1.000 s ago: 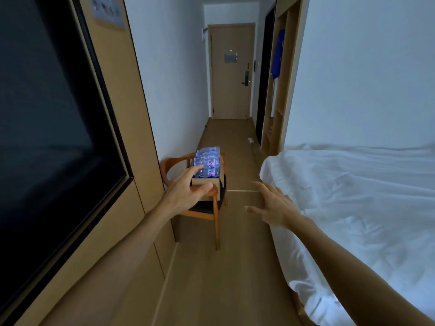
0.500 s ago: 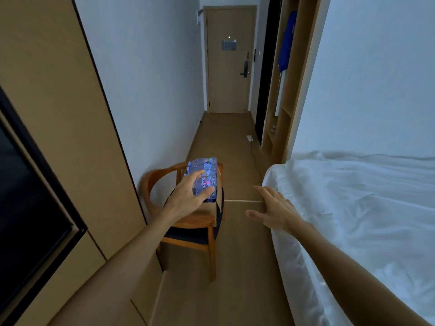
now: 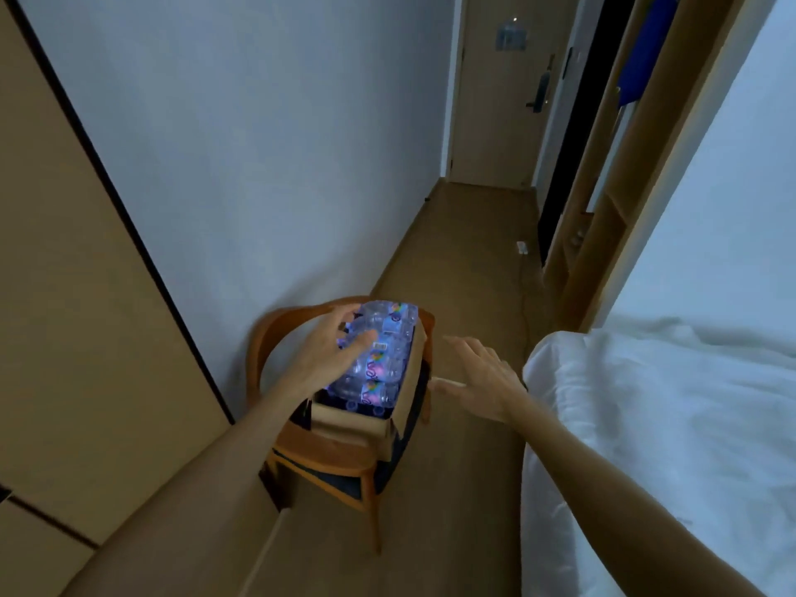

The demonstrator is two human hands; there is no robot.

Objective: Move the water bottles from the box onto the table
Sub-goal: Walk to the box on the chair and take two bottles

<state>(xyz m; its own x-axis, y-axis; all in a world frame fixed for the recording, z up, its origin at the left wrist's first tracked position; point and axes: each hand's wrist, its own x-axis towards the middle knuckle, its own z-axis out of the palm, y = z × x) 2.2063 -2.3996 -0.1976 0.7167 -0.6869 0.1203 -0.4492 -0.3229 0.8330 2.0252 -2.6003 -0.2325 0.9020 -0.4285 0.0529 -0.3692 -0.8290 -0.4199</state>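
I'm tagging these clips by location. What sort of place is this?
Most likely a hotel room: a bed with white linen, a narrow hallway to a door bearing a posted notice, and an open wardrobe beside it.

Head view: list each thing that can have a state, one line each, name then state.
box: open at the top, sitting on the chair seat.
water bottles: lying on their sides, stacked above the box's rim.
left hand: open, fingers spread over the bottles.
right hand: open, empty, beside the box.
chair: upright against the wall.
door: shut.
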